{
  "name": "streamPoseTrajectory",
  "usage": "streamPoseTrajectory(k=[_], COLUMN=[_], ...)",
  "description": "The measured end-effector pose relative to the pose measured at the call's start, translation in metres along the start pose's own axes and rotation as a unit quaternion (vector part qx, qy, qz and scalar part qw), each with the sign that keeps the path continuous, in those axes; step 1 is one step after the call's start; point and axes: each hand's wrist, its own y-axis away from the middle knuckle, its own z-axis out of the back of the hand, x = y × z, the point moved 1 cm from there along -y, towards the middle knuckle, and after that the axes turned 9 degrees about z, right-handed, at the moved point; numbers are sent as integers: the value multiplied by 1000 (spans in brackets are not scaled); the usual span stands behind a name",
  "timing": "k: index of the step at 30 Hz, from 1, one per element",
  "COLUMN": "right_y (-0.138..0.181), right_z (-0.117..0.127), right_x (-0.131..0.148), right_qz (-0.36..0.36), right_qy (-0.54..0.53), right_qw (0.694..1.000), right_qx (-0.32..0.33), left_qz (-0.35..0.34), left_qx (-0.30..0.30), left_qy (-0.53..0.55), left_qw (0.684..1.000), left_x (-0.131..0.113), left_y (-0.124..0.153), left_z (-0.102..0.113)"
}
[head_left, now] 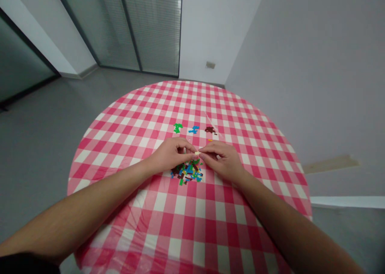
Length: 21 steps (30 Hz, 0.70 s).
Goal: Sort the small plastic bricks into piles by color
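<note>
Over the near side of a mixed heap of small building bricks [188, 173], my left hand [168, 154] and my right hand [224, 160] meet fingertip to fingertip. Between them they pinch a small pale yellow brick [197, 153]; whether it is one piece or two joined cannot be made out. The heap holds green, blue, dark brown and yellow pieces and lies just below the hands, partly covered by them. Beyond the fingers lie a green pile [178, 127], a blue pile [194, 129] and a dark brown pile [210, 129]. A single orange-yellow brick [210, 140] rests near my right fingers.
A red and white checked cloth [237, 214] covers the round table, wrinkled at its near left. Behind stand a glass partition with blinds [150, 29] and a white wall [207, 33] with a socket plate [210, 65]. Grey floor [45, 146] shows at the left.
</note>
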Motion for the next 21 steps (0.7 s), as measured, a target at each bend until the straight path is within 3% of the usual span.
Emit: streamPoseTrajectory(k=[12,21], right_y=[-1,1], right_z=[0,-2], right_x=[2,0], right_qz=[-1,-31], right_qy=[-3,-18], right_qw=[1000,999], right_qx=[13,7], left_qz=[0,-84], left_qx=[6,-27], left_qy=[17,-12], left_qw=[1000,996], left_x=[1,4], left_y=[0,0], left_z=[-1,-1])
